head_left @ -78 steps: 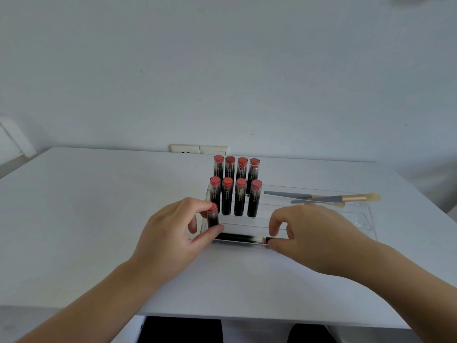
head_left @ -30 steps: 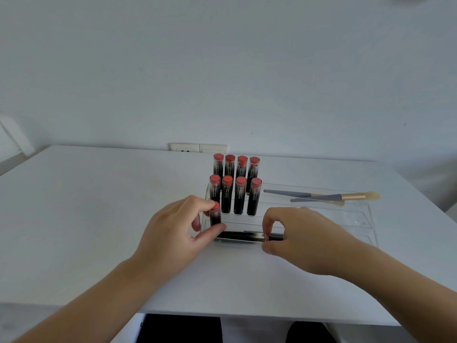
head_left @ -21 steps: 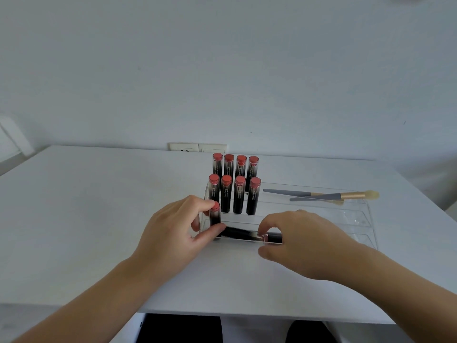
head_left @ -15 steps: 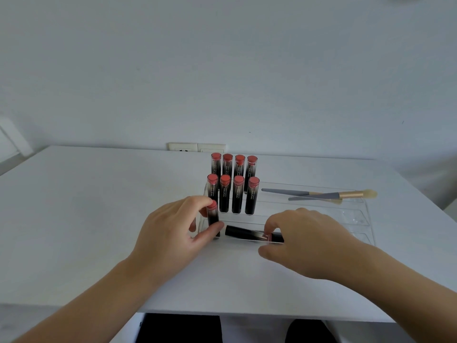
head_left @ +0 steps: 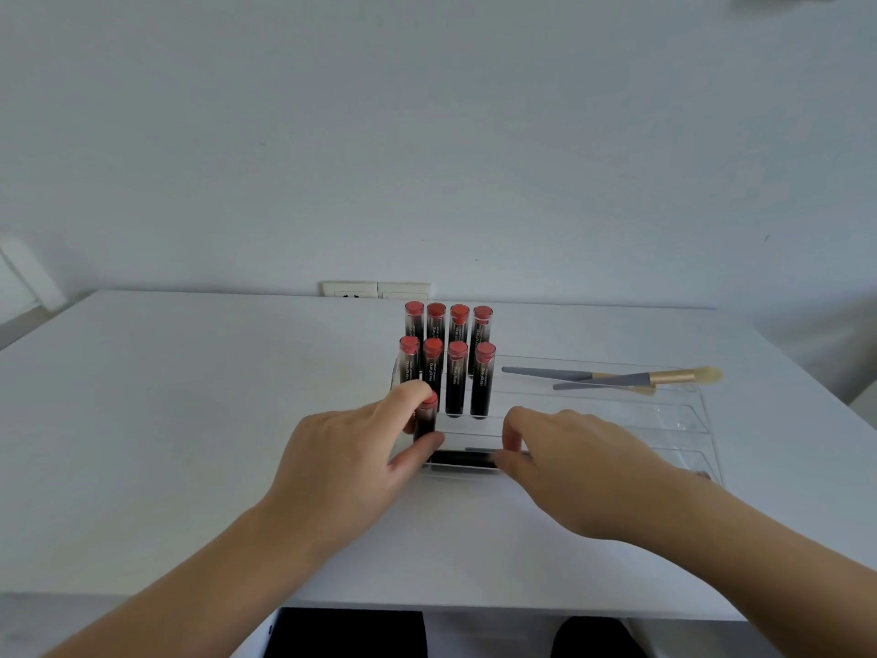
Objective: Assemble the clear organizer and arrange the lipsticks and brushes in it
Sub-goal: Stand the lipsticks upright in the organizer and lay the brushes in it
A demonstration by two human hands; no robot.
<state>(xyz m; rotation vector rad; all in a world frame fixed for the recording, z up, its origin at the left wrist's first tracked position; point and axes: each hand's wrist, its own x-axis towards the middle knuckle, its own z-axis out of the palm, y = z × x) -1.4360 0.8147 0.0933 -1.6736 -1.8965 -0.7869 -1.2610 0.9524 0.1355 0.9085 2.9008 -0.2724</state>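
A clear tiered organizer stands mid-table. Several black lipsticks with red caps stand upright in its two back rows on the left. My left hand pinches one more upright lipstick at the front-left corner, forefinger on its cap and thumb at its base. A black lipstick lies flat along the front row. My right hand grips its right end with the fingertips. Two brushes with grey handles lie across the back tier on the right.
The white table reaches back to a white wall with a double socket. Its front edge runs just under my forearms. Below that edge, dark shapes show on the floor.
The lying lipstick was tipped slightly up at its right end half a second ago and now rests flat in the front row. My left hand has stayed on the upright lipstick.
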